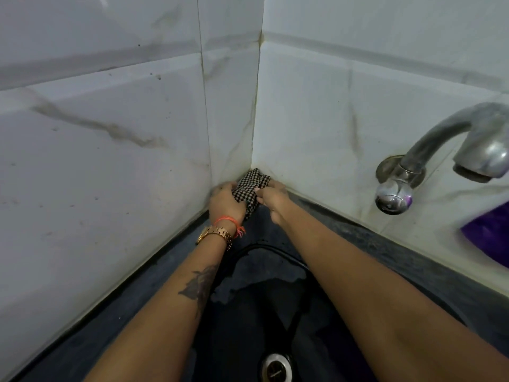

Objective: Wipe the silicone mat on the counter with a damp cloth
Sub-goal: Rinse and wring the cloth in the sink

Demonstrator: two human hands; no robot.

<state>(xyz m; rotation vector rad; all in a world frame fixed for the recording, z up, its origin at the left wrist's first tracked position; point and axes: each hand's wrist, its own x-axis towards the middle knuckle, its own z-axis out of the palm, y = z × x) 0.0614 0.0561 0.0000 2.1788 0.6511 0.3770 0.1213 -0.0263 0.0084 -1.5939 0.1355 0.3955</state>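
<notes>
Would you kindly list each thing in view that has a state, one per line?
Checkered cloth: bunched up, gripped by both hands in the wall corner.
Left hand: closed on the cloth.
Right hand: closed on the cloth.
Tap: no water running.
Sink: wet patches, no standing water.
Drain: cannot tell whether plugged.
Purple item: at the right edge, mostly cut off.

Head camera looks down and forward, close over dark sink [248, 312], facing tiled wall corner [254, 106]. One view only.
</notes>
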